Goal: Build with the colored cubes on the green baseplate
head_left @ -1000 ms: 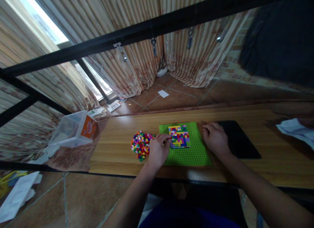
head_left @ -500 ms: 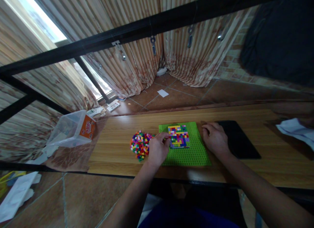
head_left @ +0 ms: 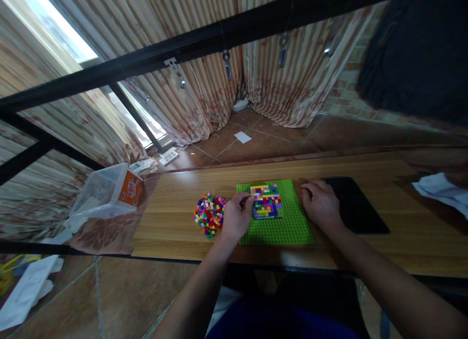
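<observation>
A green studded baseplate point(head_left: 288, 232) lies on the wooden table, carrying a multicoloured patch of small toy bricks point(head_left: 266, 201). My left hand point(head_left: 237, 216) is at the left edge of this patch, thumb and index finger pinched together. Whatever sits between those fingertips is too small to make out. Just left of that hand, loose coloured bricks point(head_left: 210, 215) form a pile, its right side partly behind the hand. My right hand point(head_left: 321, 205) rests on the table to the right of the baseplate, fingers loosely curled in, with no object seen in them.
A black flat panel point(head_left: 360, 207) lies beyond my right hand, with white paper point(head_left: 442, 190) farther right. Off the table's left end stands a clear plastic box point(head_left: 98, 193) with an orange label. A dark metal bar point(head_left: 197, 39) crosses above the far side.
My left hand's pinched fingers have shifted very slightly at the patch's left edge, and the wrist has turned a little. My right hand stays in place.
</observation>
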The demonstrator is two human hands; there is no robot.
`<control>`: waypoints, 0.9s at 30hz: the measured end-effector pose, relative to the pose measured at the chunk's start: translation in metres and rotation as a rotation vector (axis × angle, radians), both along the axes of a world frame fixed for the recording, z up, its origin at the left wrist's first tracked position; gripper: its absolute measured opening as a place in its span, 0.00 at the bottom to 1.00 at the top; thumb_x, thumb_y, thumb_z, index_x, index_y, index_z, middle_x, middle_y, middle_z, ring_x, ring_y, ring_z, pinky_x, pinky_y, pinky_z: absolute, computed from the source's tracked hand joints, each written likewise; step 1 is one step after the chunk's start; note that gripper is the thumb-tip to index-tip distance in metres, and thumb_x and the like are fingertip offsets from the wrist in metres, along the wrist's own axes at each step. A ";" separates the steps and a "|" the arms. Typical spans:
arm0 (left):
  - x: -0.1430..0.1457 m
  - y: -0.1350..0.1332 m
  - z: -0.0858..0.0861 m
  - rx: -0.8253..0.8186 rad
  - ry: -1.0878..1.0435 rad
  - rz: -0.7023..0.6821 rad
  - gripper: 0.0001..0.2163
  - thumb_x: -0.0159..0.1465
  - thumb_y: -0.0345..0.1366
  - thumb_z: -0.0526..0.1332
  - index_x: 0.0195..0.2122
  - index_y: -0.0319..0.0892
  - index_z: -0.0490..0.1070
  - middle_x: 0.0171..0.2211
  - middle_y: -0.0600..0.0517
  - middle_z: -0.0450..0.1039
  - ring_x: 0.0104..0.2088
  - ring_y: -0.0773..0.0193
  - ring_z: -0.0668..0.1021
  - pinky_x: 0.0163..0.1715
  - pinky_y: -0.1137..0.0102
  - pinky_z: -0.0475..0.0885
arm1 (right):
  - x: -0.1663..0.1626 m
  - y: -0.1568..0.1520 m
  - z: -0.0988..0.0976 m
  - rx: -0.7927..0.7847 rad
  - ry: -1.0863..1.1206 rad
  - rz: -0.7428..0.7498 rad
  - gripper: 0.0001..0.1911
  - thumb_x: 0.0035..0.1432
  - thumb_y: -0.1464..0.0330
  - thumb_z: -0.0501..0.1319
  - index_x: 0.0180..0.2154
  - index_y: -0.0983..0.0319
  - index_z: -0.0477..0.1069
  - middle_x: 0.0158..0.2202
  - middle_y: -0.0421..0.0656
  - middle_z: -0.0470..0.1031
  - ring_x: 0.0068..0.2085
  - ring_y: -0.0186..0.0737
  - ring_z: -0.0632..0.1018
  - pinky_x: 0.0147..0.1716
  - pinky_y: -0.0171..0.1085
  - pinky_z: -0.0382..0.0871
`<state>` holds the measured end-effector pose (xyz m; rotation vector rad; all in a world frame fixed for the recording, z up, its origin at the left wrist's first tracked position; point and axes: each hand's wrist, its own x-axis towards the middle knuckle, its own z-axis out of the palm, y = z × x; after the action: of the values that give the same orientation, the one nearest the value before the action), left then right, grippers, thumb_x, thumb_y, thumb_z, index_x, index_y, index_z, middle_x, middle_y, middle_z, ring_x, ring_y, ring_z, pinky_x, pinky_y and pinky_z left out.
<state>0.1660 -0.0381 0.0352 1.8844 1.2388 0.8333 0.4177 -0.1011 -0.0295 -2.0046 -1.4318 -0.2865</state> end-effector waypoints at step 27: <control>-0.023 0.000 0.002 0.074 -0.034 0.142 0.10 0.67 0.32 0.55 0.37 0.41 0.77 0.33 0.50 0.79 0.34 0.65 0.79 0.36 0.72 0.72 | 0.005 -0.001 -0.005 -0.008 -0.062 0.007 0.13 0.59 0.67 0.53 0.36 0.61 0.76 0.39 0.50 0.75 0.40 0.47 0.73 0.44 0.45 0.69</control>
<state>0.1428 -0.0383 0.0374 1.8480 1.3495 0.9946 0.4228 -0.1021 -0.0340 -2.0129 -1.4804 -0.3430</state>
